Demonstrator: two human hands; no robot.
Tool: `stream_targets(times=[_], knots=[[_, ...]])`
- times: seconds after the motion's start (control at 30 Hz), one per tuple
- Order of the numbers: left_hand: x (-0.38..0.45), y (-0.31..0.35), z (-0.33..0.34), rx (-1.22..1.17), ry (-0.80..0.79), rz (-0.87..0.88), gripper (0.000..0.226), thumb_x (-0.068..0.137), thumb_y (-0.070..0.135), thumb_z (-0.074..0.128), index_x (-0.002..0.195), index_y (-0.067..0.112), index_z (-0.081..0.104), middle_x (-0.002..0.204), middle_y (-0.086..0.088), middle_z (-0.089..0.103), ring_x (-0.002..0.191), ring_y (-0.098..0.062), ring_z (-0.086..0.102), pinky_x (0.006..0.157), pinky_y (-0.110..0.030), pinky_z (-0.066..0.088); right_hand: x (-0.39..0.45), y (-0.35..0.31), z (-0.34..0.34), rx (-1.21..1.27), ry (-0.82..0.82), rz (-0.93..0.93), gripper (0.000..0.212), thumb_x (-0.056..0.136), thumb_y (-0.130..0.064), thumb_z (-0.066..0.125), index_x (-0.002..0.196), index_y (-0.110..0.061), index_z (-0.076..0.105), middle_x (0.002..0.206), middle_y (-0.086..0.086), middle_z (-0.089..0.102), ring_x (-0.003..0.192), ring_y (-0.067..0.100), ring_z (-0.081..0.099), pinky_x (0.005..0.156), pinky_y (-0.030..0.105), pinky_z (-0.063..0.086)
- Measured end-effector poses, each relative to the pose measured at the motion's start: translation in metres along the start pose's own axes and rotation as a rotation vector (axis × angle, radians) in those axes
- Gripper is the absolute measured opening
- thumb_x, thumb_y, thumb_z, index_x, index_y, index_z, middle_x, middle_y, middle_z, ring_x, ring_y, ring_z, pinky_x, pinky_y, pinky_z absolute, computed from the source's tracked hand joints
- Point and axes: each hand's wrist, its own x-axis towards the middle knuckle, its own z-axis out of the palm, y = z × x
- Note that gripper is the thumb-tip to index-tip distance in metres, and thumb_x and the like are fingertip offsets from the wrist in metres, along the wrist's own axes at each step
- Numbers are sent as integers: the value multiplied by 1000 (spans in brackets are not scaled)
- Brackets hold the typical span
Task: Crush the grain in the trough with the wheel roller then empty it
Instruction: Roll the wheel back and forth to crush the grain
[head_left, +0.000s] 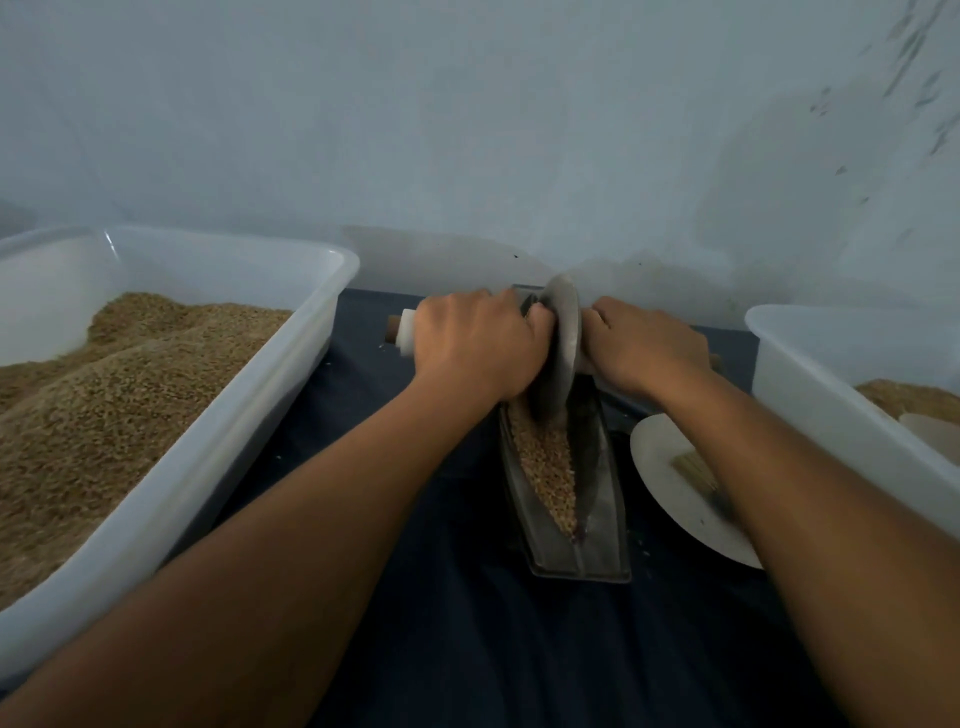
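The trough (566, 499) lies between two tubs (218, 415), plate (670, 467) seemingly just right.

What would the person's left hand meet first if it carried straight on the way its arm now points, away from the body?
Probably the pale blue-grey wall behind the table. The left hand, gripping the wheel roller's wooden axle, points towards the far end of the metal trough; nothing shows between, though depth is unclear.

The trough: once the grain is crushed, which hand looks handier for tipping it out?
Probably the right hand. The trough lies nearer that side, by the plate and the right tub. Both hands now grip the roller.
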Motion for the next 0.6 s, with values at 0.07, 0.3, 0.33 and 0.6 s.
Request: stream_targets(times=[0.07,0.3,0.33,0.6], knots=[[8,0,3,-5,-5,-12,47,94,53,17,82,23,51,68,1,43,57,-19,41,60,-35,32,9,1,-1,6,-44,1,46,95,-56,16,77,-26,46,77,-2,53,66,16,45,54,32,25],[26,-1,12,-18,10,-39,45,93,53,19,82,24,52,69,2,42,64,-22,45,62,-36,31,32,4,1,22,-104,-29,51,96,-53,15,90,-24,58,95,5,60,72,21,48,64,36,34],[27,-1,12,-14,11,-43,45,93,52,19,82,24,52,67,2,41,63,-21,43,62,-36,30,34,5,1,10,-120,-38,50,96,-51,16,91,-23,57,100,6,62,75,23,49,66,37,35],[27,5,12,0,17,-51,45,93,52,20,75,24,50,64,2,42,53,-16,35,61,-35,31,36,10,5,-18,-156,-73,48,100,-46,18,103,-25,60,118,9,63,81,25,47,68,37,34]])
